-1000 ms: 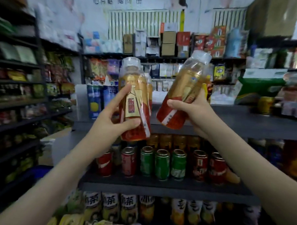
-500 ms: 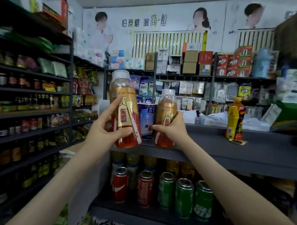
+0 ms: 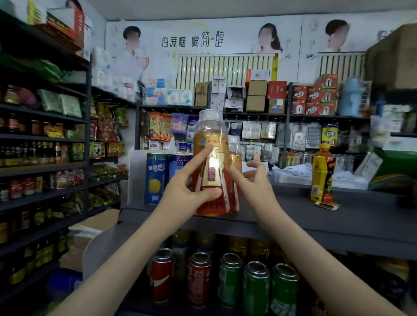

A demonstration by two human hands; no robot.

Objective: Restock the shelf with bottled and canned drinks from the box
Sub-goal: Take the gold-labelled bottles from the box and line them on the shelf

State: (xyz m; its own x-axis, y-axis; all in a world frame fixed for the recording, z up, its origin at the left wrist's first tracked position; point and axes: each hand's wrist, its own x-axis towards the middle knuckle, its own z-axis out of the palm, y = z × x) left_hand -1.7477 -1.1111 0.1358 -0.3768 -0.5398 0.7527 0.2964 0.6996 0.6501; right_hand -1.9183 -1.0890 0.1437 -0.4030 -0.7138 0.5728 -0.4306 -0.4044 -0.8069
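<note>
The left hand (image 3: pixel 189 188) grips the front bottle (image 3: pixel 209 162) around its label, thumb low across the front, forefinger stretched up it. The bottle is upright, long axis vertical, clear cap on top, base at the front edge of the top shelf (image 3: pixel 343 218); I cannot tell whether it rests there. The right hand (image 3: pixel 255 181) is spread loose and empty, its forefinger by the second bottle (image 3: pixel 235 156), which stands upright just behind the first. Blue cans (image 3: pixel 155 177) stand left of the left hand.
</note>
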